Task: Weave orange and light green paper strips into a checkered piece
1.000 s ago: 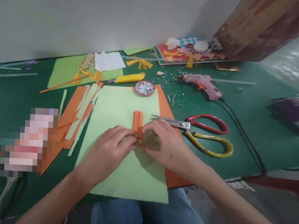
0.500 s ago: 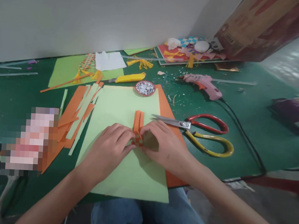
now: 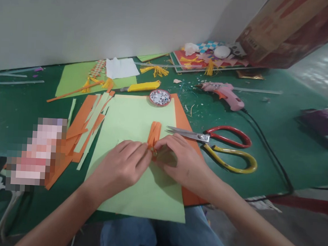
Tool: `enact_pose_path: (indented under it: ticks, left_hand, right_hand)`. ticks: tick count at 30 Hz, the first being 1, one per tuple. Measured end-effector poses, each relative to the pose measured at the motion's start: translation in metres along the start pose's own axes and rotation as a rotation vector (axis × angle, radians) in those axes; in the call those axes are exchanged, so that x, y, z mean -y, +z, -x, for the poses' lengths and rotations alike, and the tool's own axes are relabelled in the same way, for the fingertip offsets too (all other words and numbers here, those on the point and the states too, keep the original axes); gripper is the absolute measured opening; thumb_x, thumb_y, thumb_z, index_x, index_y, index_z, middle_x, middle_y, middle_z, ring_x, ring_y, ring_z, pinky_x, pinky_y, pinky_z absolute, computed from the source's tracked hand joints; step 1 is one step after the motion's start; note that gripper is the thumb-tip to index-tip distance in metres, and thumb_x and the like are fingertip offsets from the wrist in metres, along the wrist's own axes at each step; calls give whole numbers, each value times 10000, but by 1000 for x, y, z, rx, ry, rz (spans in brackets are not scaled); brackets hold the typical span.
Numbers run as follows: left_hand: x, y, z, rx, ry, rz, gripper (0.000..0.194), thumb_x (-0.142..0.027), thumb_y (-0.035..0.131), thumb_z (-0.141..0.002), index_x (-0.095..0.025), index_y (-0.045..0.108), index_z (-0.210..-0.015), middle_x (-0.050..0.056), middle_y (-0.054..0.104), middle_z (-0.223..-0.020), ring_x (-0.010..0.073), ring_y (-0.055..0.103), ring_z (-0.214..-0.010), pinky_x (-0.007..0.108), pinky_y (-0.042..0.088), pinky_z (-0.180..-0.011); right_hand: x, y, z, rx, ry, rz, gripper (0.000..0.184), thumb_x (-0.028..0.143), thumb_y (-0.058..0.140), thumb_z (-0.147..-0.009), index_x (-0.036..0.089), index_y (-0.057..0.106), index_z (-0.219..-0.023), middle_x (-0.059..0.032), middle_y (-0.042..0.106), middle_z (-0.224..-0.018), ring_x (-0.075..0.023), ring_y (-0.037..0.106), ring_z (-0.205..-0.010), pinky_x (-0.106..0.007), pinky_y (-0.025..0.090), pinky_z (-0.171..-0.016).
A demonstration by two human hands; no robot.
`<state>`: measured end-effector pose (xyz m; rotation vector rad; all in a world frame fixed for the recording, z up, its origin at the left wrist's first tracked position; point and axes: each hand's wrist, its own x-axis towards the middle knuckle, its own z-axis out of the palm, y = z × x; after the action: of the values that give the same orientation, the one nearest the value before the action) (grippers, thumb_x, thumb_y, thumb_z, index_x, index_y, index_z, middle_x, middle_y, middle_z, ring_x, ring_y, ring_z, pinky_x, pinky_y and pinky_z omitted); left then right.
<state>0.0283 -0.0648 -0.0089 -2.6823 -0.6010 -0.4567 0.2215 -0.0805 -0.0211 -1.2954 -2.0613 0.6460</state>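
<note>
Between my fingertips is a small woven piece of orange and green paper strips [image 3: 154, 132], its orange ends pointing away from me. My left hand [image 3: 128, 160] pinches its left side, with the fingers covering much of the weave. From the right, my right hand [image 3: 176, 153] grips the piece between bent fingers and thumb. Underneath lies a light green paper sheet [image 3: 131, 117], on top of an orange sheet [image 3: 190, 190]. Scissors [image 3: 203, 136] with one red and one yellow handle lie partly open just beyond my right hand.
Loose orange and green strips [image 3: 83, 129] lie left of the sheet. Behind it are a yellow utility knife [image 3: 144, 86] and a small dish of beads [image 3: 160, 97]. A pink glue gun [image 3: 226, 95] trails a cable down the right side. A blurred-out object [image 3: 37, 153] sits left.
My left fingers have closed over the woven part, hiding its checks, which showed half a second ago. The piece has shifted slightly right and tilted.
</note>
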Motion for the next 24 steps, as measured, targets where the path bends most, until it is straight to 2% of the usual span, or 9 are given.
enact_pose_path:
  ticks: [4, 9, 12, 15, 17, 19, 21, 24]
  left_hand:
    - [-2, -1, 1, -9, 35, -9, 227, -35, 514, -862, -51, 605, -1069, 193, 674, -1107, 280, 636, -1036, 422, 539, -861]
    - [-1, 0, -1, 10, 104, -58, 212, -20, 503, -866, -33, 621, -1041, 157, 717, -1030, 241, 677, -963, 386, 556, -881]
    - [2, -1, -1, -28, 129, -70, 233, -18, 491, -868, -46, 611, -1065, 146, 730, -994, 225, 694, -925, 350, 576, -840]
    - [3, 0, 1, -77, 91, 14, 280, -24, 464, -876, -69, 591, -1121, 148, 732, -978, 224, 699, -921, 352, 578, -830]
    - [2, -1, 2, -118, 11, 99, 307, -34, 470, -873, -91, 587, -1151, 137, 736, -969, 225, 705, -901, 352, 582, -811]
    - [1, -4, 1, -157, -152, 214, 293, -67, 488, -877, -143, 610, -1133, 89, 749, -933, 197, 717, -833, 315, 588, -772]
    - [0, -10, -4, -163, -406, 390, 245, -140, 518, -885, -195, 639, -1092, 36, 758, -894, 161, 720, -766, 257, 583, -726]
    - [2, -22, -14, -129, -803, 742, 232, -240, 576, -853, -206, 665, -1065, -3, 758, -795, 149, 718, -729, 191, 561, -621]
  right_hand:
    - [-1, 0, 1, -9, -8, -13, 274, -6, 526, -671, 210, 506, -838, -38, 641, -846, -205, 540, -819, -335, 461, -702]
    - [-1, -3, 0, -27, -34, -39, 230, 11, 504, -724, 198, 525, -857, -45, 644, -843, -195, 567, -824, -330, 477, -707]
    - [-1, -4, 1, -57, -40, -28, 191, 32, 500, -767, 193, 546, -862, -57, 646, -846, -199, 576, -838, -330, 488, -696]
    - [-4, -4, 2, -82, -81, 2, 204, 40, 490, -791, 196, 569, -893, -65, 656, -871, -208, 581, -865, -372, 495, -756]
    - [-7, -5, 1, -104, -112, 28, 226, 50, 505, -790, 201, 592, -933, -78, 658, -920, -226, 580, -913, -416, 488, -807]
    - [-8, -9, -2, -121, -122, 43, 220, 90, 537, -802, 212, 620, -966, -90, 651, -978, -242, 577, -959, -445, 482, -829]
    - [-7, -16, -7, -125, -120, 19, 176, 146, 571, -821, 226, 650, -956, -90, 647, -1006, -240, 578, -977, -444, 480, -841]
    - [-1, -28, -17, -100, -115, -106, 83, 193, 598, -833, 226, 674, -826, -67, 670, -929, -209, 596, -940, -389, 479, -846]
